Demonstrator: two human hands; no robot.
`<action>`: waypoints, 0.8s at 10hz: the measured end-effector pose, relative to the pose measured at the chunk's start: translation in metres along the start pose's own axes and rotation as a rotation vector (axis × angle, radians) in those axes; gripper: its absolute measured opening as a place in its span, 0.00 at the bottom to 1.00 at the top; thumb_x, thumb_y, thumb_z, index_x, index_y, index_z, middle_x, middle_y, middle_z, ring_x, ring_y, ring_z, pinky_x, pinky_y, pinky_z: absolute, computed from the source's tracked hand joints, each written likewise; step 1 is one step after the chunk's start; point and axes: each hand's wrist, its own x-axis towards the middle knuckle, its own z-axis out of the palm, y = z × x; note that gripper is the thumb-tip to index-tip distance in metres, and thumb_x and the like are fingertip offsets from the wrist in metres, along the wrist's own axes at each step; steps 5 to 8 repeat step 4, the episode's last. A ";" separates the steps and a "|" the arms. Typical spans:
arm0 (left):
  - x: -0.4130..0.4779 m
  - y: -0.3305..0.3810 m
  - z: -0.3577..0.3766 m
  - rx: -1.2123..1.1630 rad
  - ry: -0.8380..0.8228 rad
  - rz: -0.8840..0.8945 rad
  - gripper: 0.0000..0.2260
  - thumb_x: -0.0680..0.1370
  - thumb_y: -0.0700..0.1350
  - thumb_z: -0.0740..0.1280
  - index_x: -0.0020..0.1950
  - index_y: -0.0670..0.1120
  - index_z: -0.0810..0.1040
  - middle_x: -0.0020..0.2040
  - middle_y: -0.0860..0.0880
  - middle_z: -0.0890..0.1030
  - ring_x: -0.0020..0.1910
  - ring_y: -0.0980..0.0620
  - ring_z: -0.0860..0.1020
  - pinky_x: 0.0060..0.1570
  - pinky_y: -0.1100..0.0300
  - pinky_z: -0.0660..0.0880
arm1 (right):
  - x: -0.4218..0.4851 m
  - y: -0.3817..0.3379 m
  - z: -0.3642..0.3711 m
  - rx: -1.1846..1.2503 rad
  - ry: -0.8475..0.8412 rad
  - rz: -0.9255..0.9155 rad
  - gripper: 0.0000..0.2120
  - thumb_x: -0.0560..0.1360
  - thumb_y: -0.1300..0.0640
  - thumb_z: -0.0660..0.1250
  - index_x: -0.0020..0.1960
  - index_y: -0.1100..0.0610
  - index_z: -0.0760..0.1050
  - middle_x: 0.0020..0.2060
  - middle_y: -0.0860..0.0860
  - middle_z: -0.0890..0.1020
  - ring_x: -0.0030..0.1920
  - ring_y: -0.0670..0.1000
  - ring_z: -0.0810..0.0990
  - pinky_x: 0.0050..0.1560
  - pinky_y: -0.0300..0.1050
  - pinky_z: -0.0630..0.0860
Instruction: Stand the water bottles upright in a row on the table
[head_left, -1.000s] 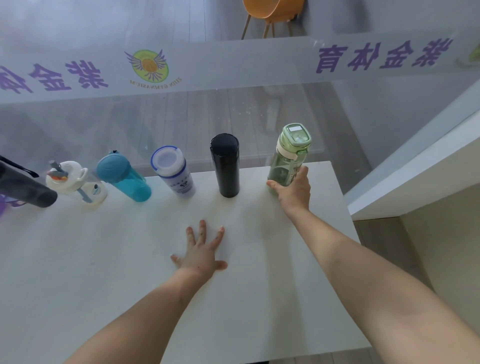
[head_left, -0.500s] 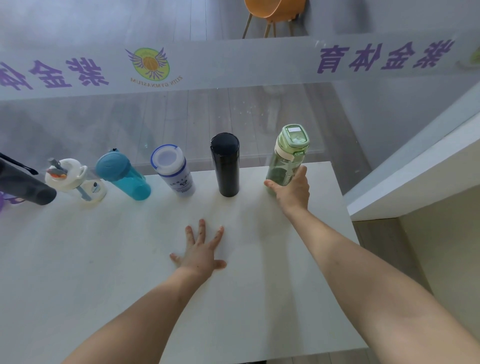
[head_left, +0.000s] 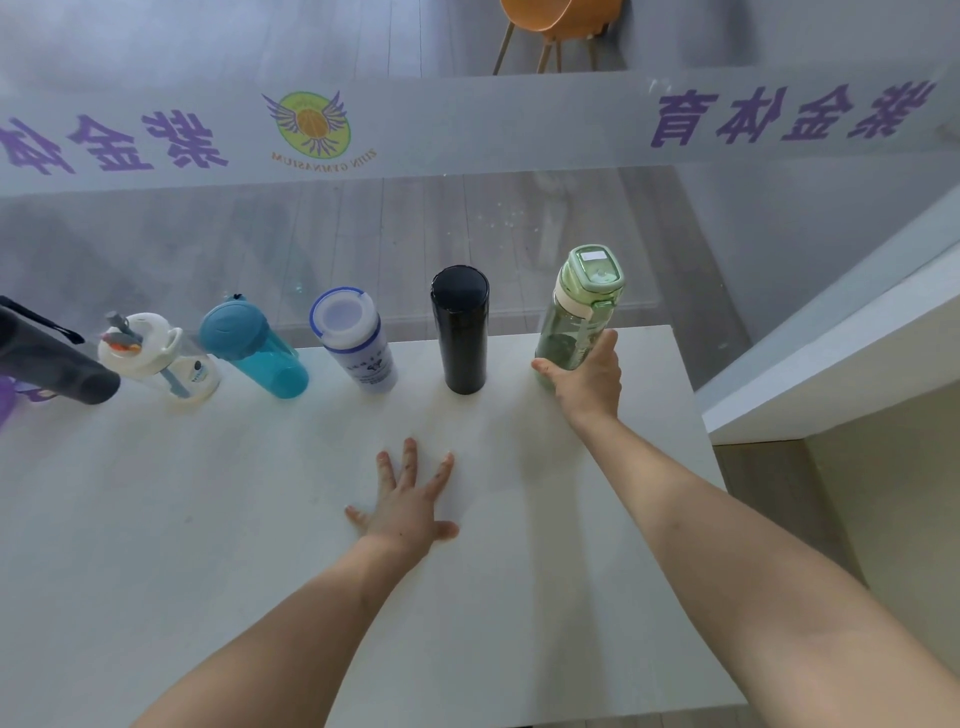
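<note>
Several bottles stand upright in a row along the far edge of the white table (head_left: 260, 545). From the right: a green clear bottle (head_left: 579, 312), a black flask (head_left: 462, 330), a white bottle with a blue-rimmed lid (head_left: 356, 340), a teal bottle (head_left: 257, 351), a white bottle with a straw lid (head_left: 158, 358), and a dark bottle (head_left: 49, 358) cut off at the left edge. My right hand (head_left: 589, 382) wraps the lower part of the green bottle. My left hand (head_left: 410, 501) lies flat on the table with fingers spread, holding nothing.
A glass wall with a frosted band of purple lettering and a logo (head_left: 311, 127) runs just behind the table. An orange chair (head_left: 558, 26) stands beyond it. A white ledge (head_left: 831, 364) rises to the right of the table's edge.
The green bottle has shifted slightly left toward the black flask under my right hand. My left hand has stayed flat in the same spot.
</note>
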 end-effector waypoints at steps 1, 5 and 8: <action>0.000 0.001 0.000 -0.001 0.005 0.005 0.44 0.79 0.58 0.70 0.78 0.72 0.37 0.79 0.55 0.26 0.79 0.42 0.28 0.65 0.19 0.56 | 0.000 0.000 0.000 0.001 0.001 -0.004 0.36 0.66 0.44 0.82 0.60 0.55 0.62 0.57 0.55 0.75 0.58 0.60 0.77 0.57 0.53 0.74; 0.002 0.001 -0.001 0.002 0.020 -0.002 0.44 0.79 0.58 0.70 0.78 0.72 0.37 0.79 0.55 0.26 0.79 0.42 0.28 0.66 0.19 0.55 | -0.018 0.011 -0.016 -0.001 -0.126 0.177 0.50 0.68 0.43 0.80 0.78 0.56 0.56 0.72 0.58 0.69 0.70 0.59 0.72 0.62 0.48 0.70; 0.002 0.001 -0.001 0.002 0.020 -0.002 0.44 0.79 0.58 0.70 0.78 0.72 0.37 0.79 0.55 0.26 0.79 0.42 0.28 0.66 0.19 0.55 | -0.018 0.011 -0.016 -0.001 -0.126 0.177 0.50 0.68 0.43 0.80 0.78 0.56 0.56 0.72 0.58 0.69 0.70 0.59 0.72 0.62 0.48 0.70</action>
